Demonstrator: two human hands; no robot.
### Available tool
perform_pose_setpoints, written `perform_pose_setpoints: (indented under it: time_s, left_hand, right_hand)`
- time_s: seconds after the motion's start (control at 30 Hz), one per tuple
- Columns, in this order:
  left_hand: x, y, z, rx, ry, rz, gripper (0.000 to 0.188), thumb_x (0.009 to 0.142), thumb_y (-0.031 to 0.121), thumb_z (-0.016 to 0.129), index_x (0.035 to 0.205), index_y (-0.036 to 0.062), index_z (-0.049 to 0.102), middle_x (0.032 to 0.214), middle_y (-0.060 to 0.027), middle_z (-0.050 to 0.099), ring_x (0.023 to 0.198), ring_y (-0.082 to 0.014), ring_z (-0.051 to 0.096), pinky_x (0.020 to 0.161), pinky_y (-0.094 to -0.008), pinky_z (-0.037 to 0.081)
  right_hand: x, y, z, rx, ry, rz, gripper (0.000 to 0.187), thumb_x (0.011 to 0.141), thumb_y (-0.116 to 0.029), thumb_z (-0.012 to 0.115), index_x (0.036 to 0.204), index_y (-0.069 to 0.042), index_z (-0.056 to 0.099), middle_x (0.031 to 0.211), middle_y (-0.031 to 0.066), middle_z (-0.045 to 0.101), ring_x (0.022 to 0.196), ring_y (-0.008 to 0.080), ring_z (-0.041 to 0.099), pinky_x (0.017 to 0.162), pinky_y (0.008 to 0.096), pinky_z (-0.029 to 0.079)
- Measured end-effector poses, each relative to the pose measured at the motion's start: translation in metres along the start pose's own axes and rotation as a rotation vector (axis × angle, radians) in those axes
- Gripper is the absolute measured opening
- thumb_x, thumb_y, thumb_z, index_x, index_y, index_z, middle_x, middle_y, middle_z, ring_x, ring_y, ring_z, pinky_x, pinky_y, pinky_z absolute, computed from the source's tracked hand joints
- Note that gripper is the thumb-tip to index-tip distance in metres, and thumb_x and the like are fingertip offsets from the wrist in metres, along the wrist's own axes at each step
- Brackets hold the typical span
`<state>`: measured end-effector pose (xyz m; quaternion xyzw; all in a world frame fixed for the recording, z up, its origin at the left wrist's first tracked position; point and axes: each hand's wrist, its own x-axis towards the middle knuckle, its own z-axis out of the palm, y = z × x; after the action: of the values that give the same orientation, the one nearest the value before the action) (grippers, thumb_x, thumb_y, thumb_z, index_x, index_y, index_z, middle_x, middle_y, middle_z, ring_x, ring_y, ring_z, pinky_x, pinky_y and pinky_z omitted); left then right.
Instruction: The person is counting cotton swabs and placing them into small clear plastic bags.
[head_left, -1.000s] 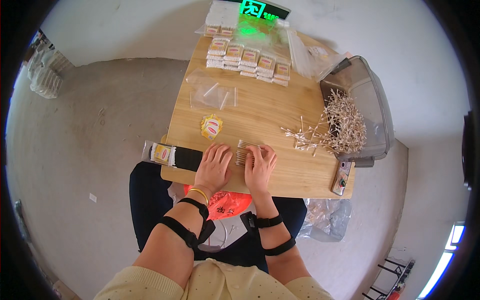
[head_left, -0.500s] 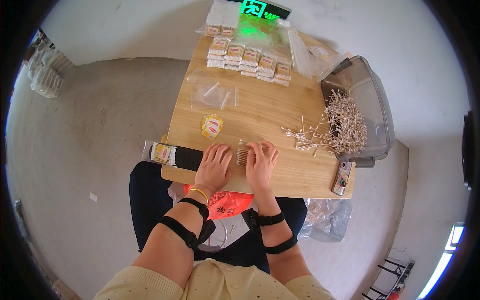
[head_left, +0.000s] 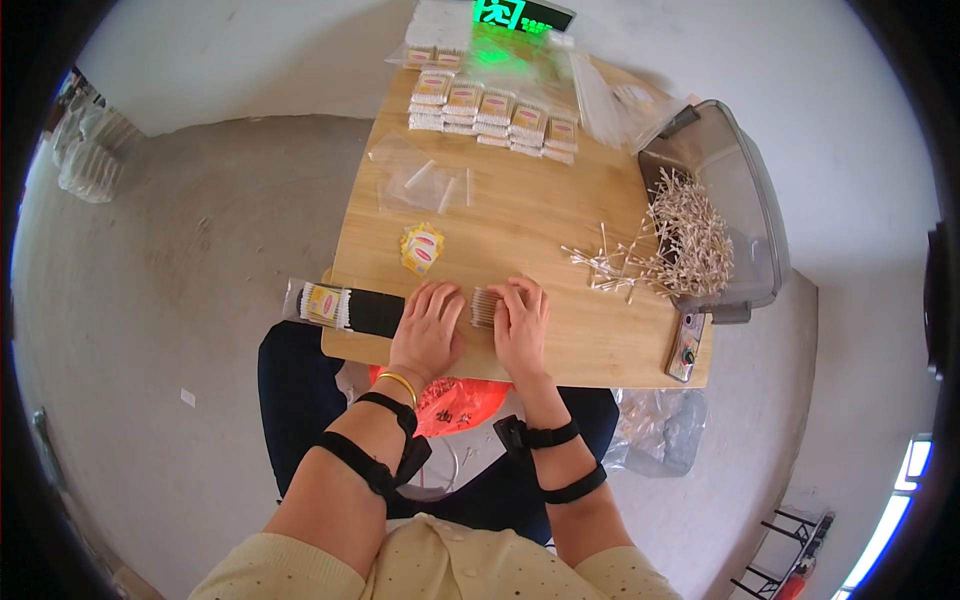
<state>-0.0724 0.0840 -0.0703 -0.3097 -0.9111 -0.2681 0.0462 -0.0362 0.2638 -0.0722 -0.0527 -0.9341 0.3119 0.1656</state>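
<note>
A neat row of cotton swabs lies flat on the table between my two hands. My right hand is bent over the right end of this row, its fingers curled down on the swabs. On the other side, my left hand lies with stretched fingers on the table, at the right end of a black strip; its thumb is mostly hidden. A clear bag with a pack of swabs and a yellow card rests at the strip's left end. Loose yellow-and-white cards lie beyond my left hand.
A grey translucent bin lies on its side at the right, loose swabs spilling from it. A phone sits below it. Clear bags, stacked swab packs and a lit green sign are farther back.
The far swab, slightly apart before, now sits even with the row. My right fingers have shifted and curled closer over the swabs. My left hand has barely moved; the whole view has tilted slightly.
</note>
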Motion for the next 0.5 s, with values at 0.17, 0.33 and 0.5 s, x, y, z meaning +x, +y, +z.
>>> perform_pose_setpoints:
  time_s: [0.17, 0.33, 0.5]
  left_hand:
    - [-0.003, -0.007, 0.002, -0.029, -0.009, 0.003, 0.059, 0.08, 0.016, 0.065, 0.136, 0.0026, 0.051, 0.142, -0.0147, 0.051, 0.138, -0.0336, 0.046, 0.123, -0.0491, 0.031]
    - [0.001, 0.0, 0.0, 0.137, -0.091, 0.058, 0.08, 0.097, 0.043, 0.054, 0.157, -0.0042, 0.031, 0.163, -0.0198, 0.034, 0.155, -0.0333, 0.025, 0.129, -0.0522, 0.014]
    - [0.002, 0.003, 0.006, 0.153, -0.146, 0.08, 0.095, 0.102, 0.064, 0.04, 0.157, -0.0121, 0.024, 0.167, -0.0278, 0.021, 0.16, -0.0371, 0.01, 0.129, -0.0552, 0.002]
  right_hand:
    - [-0.016, -0.005, -0.016, 0.099, -0.005, 0.014, 0.051, 0.094, -0.016, 0.066, 0.142, -0.006, 0.053, 0.148, 0.022, 0.046, 0.138, 0.0433, 0.042, 0.117, 0.0548, 0.033]
    - [-0.035, 0.0, -0.026, -0.191, -0.151, -0.048, 0.085, 0.094, -0.034, 0.068, 0.159, 0.004, 0.027, 0.163, 0.0288, 0.029, 0.153, 0.0456, 0.024, 0.127, 0.0537, 0.02]
    - [-0.035, 0.003, -0.014, -0.338, -0.214, -0.063, 0.091, 0.096, -0.047, 0.06, 0.16, 0.006, 0.022, 0.166, 0.0315, 0.021, 0.157, 0.0444, 0.016, 0.129, 0.0534, 0.013]
